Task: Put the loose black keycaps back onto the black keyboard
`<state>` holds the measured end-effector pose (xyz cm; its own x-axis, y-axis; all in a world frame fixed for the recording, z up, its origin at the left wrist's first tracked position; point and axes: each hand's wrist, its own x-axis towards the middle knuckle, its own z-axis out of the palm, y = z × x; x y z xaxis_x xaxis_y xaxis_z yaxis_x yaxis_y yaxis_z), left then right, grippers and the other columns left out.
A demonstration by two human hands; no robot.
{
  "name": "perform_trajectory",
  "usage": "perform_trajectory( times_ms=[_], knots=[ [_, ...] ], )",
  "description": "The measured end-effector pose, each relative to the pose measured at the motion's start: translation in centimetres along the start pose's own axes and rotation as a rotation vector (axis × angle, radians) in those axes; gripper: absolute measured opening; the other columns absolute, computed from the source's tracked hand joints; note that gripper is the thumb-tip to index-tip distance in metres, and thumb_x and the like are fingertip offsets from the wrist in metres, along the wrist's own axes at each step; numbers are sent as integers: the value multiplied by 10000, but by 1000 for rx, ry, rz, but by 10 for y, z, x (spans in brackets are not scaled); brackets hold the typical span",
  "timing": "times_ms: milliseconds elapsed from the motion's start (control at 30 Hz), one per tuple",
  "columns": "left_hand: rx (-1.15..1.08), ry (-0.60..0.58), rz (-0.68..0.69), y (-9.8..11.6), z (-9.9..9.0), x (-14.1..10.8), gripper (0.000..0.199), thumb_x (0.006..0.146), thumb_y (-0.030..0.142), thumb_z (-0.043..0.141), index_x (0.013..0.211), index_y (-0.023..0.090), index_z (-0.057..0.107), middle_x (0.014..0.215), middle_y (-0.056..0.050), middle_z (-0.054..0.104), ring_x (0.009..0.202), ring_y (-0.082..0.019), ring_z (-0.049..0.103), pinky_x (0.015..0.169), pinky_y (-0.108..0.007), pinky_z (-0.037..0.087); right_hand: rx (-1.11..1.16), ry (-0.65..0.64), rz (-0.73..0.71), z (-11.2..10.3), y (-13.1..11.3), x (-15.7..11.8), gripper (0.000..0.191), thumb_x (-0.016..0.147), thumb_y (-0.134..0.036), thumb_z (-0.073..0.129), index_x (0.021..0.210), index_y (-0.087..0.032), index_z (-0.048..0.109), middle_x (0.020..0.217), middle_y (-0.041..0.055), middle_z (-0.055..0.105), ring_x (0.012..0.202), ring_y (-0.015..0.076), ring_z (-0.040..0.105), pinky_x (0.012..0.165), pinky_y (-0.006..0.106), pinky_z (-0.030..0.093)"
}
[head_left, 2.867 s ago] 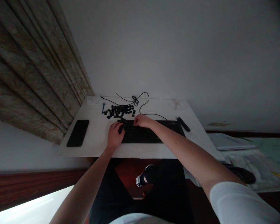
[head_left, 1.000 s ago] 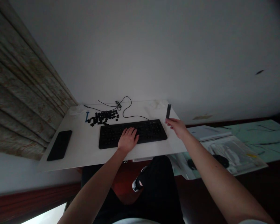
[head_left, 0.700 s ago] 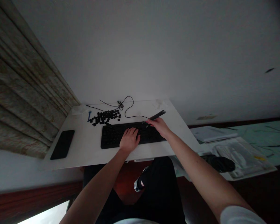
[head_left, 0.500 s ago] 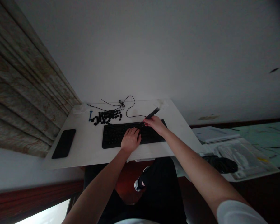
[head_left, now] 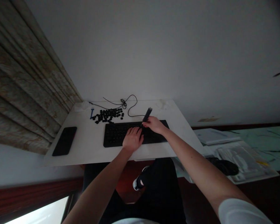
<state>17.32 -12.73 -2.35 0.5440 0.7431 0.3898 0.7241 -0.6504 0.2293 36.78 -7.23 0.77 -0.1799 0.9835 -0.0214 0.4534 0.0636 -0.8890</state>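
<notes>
My right hand (head_left: 155, 124) grips a slim black tool (head_left: 147, 114) that points up and away, with its tip near the top of the keys. My left hand (head_left: 132, 140) rests with spread fingers on the black keyboard (head_left: 121, 134), close to my right hand. Beyond the keyboard, a pile of small loose black keycaps (head_left: 109, 115) lies on the white desk (head_left: 88, 149). A small blue tool (head_left: 91, 114) lies at the pile's left end. A thin black cable (head_left: 130, 105) loops behind them.
A black phone (head_left: 64, 141) lies on the desk's left side. A patterned curtain (head_left: 25, 84) hangs beside the desk. On a lower surface to the right are papers (head_left: 212, 136) and a plastic bag (head_left: 240, 160) with a dark object. My legs lie below the desk's front edge.
My right hand has carried the black tool from beside the keyboard's right end to above its keys. My left hand has shifted slightly right along the keyboard.
</notes>
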Motion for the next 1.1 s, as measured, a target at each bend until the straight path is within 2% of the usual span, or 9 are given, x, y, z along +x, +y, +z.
perform_trajectory(
  times_ms=[200,367,567,700,1100],
  knots=[
    [9,-19,-5,0,1,0,393,964,330,442,1297,155,555,1319,-129,602,1226,-264,543,1081,-450,399,-145,-25,-24,-5,-1,4,59,820,-204,687,831,-173,638,733,38,704,655,170,671,637,285,541],
    [31,-37,-10,0,1,0,423,971,348,427,1331,150,529,1352,-135,583,1246,-272,528,1083,-458,386,-81,-64,5,-5,1,7,51,824,-209,689,846,-174,659,745,43,713,704,180,690,693,303,568],
    [33,-44,-16,0,0,0,450,974,342,411,1364,131,492,1328,-143,599,1251,-267,525,1087,-447,378,108,-106,52,-5,4,6,88,823,-228,695,846,-164,638,784,52,714,746,177,699,755,331,592],
    [26,-37,-27,0,0,0,455,967,348,420,1358,129,496,1320,-148,603,1228,-274,539,1085,-450,379,179,-85,49,-5,5,4,124,799,-248,720,845,-167,639,782,47,709,742,174,696,748,332,596],
    [15,-32,-28,-1,3,0,449,961,341,431,1354,134,495,1310,-150,607,1237,-275,533,1080,-452,383,107,-51,-3,-4,7,0,94,818,-248,685,853,-172,642,792,45,707,731,175,684,712,320,583]
  ],
)
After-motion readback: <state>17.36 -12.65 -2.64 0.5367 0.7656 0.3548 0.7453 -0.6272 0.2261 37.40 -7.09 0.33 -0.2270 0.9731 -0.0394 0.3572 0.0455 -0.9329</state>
